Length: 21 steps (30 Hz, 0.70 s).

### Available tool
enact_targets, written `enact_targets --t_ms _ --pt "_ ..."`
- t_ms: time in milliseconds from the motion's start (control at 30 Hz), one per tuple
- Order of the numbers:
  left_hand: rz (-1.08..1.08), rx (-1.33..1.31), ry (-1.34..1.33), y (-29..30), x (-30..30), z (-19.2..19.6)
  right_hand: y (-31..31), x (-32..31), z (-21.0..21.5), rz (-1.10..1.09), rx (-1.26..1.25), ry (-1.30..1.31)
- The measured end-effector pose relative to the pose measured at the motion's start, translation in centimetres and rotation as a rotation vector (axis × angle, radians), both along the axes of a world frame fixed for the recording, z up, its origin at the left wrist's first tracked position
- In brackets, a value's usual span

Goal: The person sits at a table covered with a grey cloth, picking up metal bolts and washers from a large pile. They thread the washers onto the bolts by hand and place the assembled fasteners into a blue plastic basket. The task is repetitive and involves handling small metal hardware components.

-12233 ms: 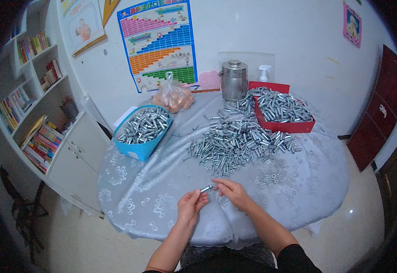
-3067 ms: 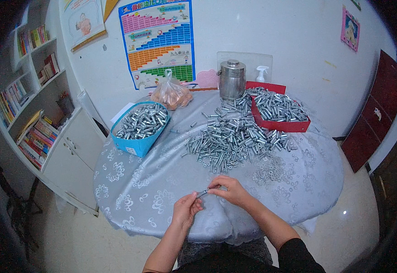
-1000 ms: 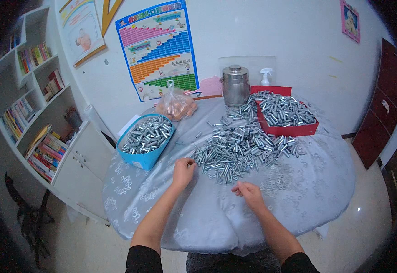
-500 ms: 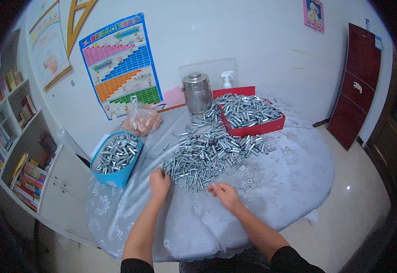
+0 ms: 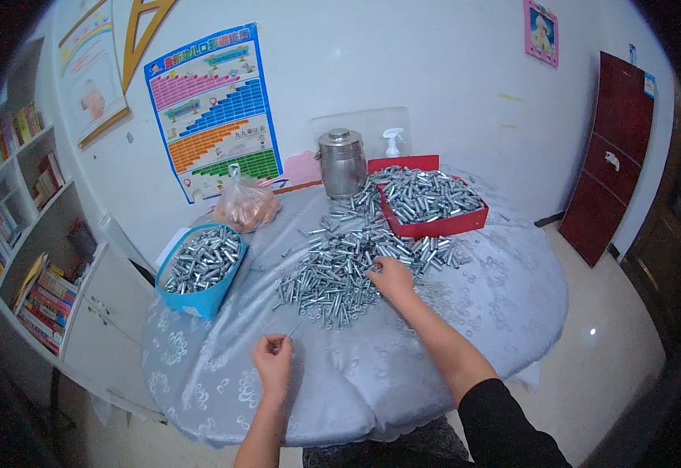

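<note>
My left hand (image 5: 272, 359) is raised over the near left of the table, its fingertips pinched on a thin metal bolt (image 5: 293, 330) that points up and to the right. At the middle of the loose metal pile, my right hand (image 5: 393, 279) has its thumb and fingers drawn together among the pieces; what they hold, if anything, is too small to make out. The pile (image 5: 332, 277) mixes thin bolts at its near left with short thicker metal sleeves (image 5: 391, 248) farther back. Small washers (image 5: 428, 296) lie beside the right forearm.
A blue basket (image 5: 200, 303) of finished-looking metal anchors stands left. At the back are a red box (image 5: 443, 228) heaped with sleeves, a steel canister (image 5: 343, 165), a white spray bottle (image 5: 392, 142) and a tied plastic bag (image 5: 247, 204). A patterned grey cloth (image 5: 481, 335) covers the round table.
My left hand has moved from the pile's left edge toward me, with the bolt now visible. The right hand has gone from the pile's near edge farther in, among the sleeves.
</note>
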<state>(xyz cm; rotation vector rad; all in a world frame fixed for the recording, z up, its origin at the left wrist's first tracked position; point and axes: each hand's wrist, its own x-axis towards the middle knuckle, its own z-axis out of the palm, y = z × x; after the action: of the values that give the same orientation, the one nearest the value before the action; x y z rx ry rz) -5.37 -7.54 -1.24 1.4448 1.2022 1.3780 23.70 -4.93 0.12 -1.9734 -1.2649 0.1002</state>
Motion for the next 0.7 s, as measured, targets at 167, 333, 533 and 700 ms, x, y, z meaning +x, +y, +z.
enact_targets --t_ms 167,333,533,700 --pt "-0.082 -0.065 -0.182 -2.7 0.1 0.1 2.5 -0.8 -1.8 -0.127 -0.112 -0.116" --pt "-0.129 -0.1 -0.276 -3.7 0.7 0.4 2.3 -0.4 -2.4 -0.038 -0.032 -0.026" --pt "-0.175 -0.203 -0.358 -4.6 1.5 0.1 0.0 -0.7 -1.2 -0.005 0.103 0.003" --pt "-0.242 -0.285 -0.446 -5.0 1.3 -0.1 -5.3 -3.4 0.4 0.359 0.189 0.24"
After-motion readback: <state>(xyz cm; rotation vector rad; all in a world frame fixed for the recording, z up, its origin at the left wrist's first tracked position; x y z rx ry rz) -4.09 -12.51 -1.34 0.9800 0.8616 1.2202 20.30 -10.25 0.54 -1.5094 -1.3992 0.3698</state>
